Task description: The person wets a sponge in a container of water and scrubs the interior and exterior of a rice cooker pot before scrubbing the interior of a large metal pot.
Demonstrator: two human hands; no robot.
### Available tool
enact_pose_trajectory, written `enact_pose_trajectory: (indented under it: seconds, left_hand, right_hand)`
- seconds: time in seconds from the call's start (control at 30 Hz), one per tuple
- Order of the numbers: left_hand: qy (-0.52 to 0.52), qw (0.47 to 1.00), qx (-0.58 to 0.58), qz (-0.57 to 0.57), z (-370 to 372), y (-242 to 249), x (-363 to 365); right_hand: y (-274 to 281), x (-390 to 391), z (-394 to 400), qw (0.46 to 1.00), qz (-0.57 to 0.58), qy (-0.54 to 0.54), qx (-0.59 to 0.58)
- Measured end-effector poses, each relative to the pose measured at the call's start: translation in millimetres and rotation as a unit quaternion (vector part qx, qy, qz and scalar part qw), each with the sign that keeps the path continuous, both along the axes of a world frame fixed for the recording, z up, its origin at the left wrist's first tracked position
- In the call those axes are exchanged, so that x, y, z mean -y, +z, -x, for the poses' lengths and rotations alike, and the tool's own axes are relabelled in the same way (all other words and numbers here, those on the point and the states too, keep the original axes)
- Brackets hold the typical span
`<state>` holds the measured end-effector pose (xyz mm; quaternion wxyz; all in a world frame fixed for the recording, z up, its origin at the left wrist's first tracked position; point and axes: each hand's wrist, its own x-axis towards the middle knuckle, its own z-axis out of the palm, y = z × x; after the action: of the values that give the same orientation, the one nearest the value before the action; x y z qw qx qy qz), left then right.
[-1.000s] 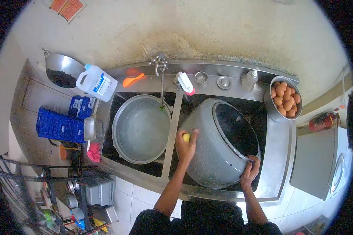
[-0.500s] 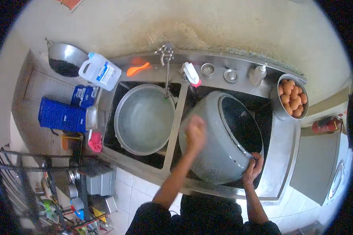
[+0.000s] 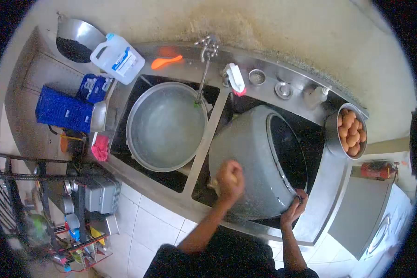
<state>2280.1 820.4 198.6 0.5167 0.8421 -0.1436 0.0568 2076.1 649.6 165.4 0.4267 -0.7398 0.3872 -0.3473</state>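
Observation:
A large grey metal pot (image 3: 244, 146) lies tilted on its side in the right sink basin, its wide mouth facing right. My left hand (image 3: 230, 181) is closed against the pot's outer wall, near its base. Whatever those fingers hold, if anything, is hidden. At the near end of the rim, my right hand (image 3: 295, 208) is wrapped around the pot's handle. Bubbles and wet streaks show on the pot's side. In the left basin stands a big round pot (image 3: 167, 127) of cloudy water, with the faucet (image 3: 205, 74) spout above its right edge.
A bowl of brown eggs (image 3: 331, 136) sits at the right corner. Along the back ledge are an orange spatula-like utensil (image 3: 167, 61), a white brush (image 3: 236, 78), sink strainers (image 3: 257, 77) and a pump bottle (image 3: 316, 97). At left stand a plastic jug (image 3: 120, 60) and blue crates (image 3: 65, 109).
My left hand has moved down the pot's side, nearer to me. My right hand keeps its grip on the handle. The camera view has tilted slightly.

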Motion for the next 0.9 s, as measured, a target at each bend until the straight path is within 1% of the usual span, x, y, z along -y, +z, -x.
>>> enact_pose_trajectory:
  seconds: [0.03, 0.07, 0.1, 0.13, 0.17, 0.2, 0.23, 0.27, 0.3, 0.33, 0.37, 0.4, 0.43, 0.47, 0.5, 0.57, 0.6, 0.67, 0.7, 0.73, 0.77, 0.83, 0.87, 0.9]
  left_hand:
    - [0.003, 1.0, -0.008, -0.002, 1.1, -3.2, -2.6]
    - [0.018, 0.999, -0.037, -0.02, -4.7, -5.1, -3.0]
    - [0.033, 0.997, -0.058, -0.035, -22.3, -6.5, 0.8]
    - [0.064, 0.988, -0.134, -0.044, -71.5, -15.2, -5.5]
    - [0.067, 0.988, -0.131, -0.042, -85.7, -35.2, -14.8]
    - [0.084, 0.984, -0.116, -0.11, -98.3, -55.7, -20.0]
    - [0.103, 0.975, -0.093, -0.171, -117.4, -61.4, -11.8]
    - [0.091, 0.986, -0.08, -0.111, -94.4, -34.1, -4.6]
    - [0.084, 0.985, -0.09, -0.117, -53.3, -21.7, -4.6]
    - [0.059, 0.996, -0.004, -0.06, -16.6, -12.5, -2.0]
    - [0.035, 0.995, 0.09, 0.0, -5.8, -9.6, 1.0]
    - [0.033, 0.996, 0.087, -0.006, -12.9, -21.3, -11.9]
    - [0.084, 0.996, -0.032, 0.0, -30.8, -41.2, -33.0]
    - [0.138, 0.979, -0.147, 0.01, -42.2, -56.8, -46.0]
    - [0.14, 0.98, -0.141, 0.009, -42.3, -64.9, -50.2]
    - [0.198, 0.964, -0.169, 0.054, -41.1, -75.4, -53.5]
    - [0.128, 0.988, -0.082, 0.029, -14.7, -38.1, -42.5]
    - [-0.013, 0.997, 0.05, 0.063, 41.7, -22.7, -10.8]
    - [-0.014, 0.997, 0.04, 0.063, 47.4, -25.6, -15.1]
    - [-0.012, 0.998, 0.02, 0.057, 29.8, -33.6, -11.6]
    - [-0.012, 0.999, 0.002, 0.05, 7.9, -36.9, -8.2]
    - [0.056, 0.997, -0.052, 0.001, -75.5, -21.6, 5.4]
    - [0.036, 0.996, -0.072, -0.029, -112.4, -28.1, 16.8]
    - [0.017, 0.994, -0.094, -0.057, -130.3, -22.4, 27.4]
  right_hand:
    - [0.9, 0.6, -1.4, 1.0, -0.011, 0.006, 0.019]
    - [3.7, -0.7, -3.0, 1.0, -0.005, -0.008, 0.001]
    - [5.8, -0.7, -5.4, 1.0, -0.004, -0.007, 0.002]
    - [8.5, -1.3, -6.2, 1.0, 0.004, -0.007, 0.001]
    - [10.7, -1.7, -6.9, 1.0, 0.012, -0.007, 0.0]
    - [10.6, -3.3, -0.6, 1.0, 0.016, -0.005, 0.003]
    - [5.0, 1.2, 0.2, 1.0, 0.008, 0.001, 0.007]
    - [-0.9, 3.4, -1.3, 1.0, -0.006, 0.001, 0.005]
    - [1.4, -2.4, 5.2, 1.0, -0.01, -0.005, -0.006]
    - [3.1, -2.8, 3.9, 1.0, -0.004, -0.005, 0.003]
    - [2.6, 0.1, -5.6, 1.0, 0.004, -0.003, 0.022]
    - [5.4, -2.0, -6.3, 1.0, -0.002, -0.005, 0.018]
    - [10.3, -4.0, -7.5, 1.0, -0.003, -0.005, 0.016]
    - [12.6, -3.6, -9.6, 1.0, -0.001, -0.003, 0.019]
    - [10.7, -3.1, -7.3, 1.0, -0.003, -0.001, 0.024]
    - [-0.4, 0.6, -3.1, 0.999, 0.002, 0.0, 0.038]
    - [-7.0, 1.5, -0.7, 0.999, -0.011, 0.0, 0.042]
    - [2.3, -2.6, -8.3, 0.999, -0.024, -0.013, 0.026]
    - [10.0, -2.8, -3.9, 0.999, -0.033, -0.008, 0.012]
    - [-8.7, 1.3, 0.4, 0.999, -0.013, -0.014, 0.038]
    - [-3.5, 6.0, -5.6, 0.999, -0.004, -0.016, 0.045]
    - [9.9, -1.3, -4.8, 1.0, 0.025, -0.004, 0.01]
    - [7.3, 0.2, -2.4, 1.0, 0.027, 0.003, 0.014]
    - [8.4, -2.5, 2.2, 0.999, 0.031, 0.0, 0.016]
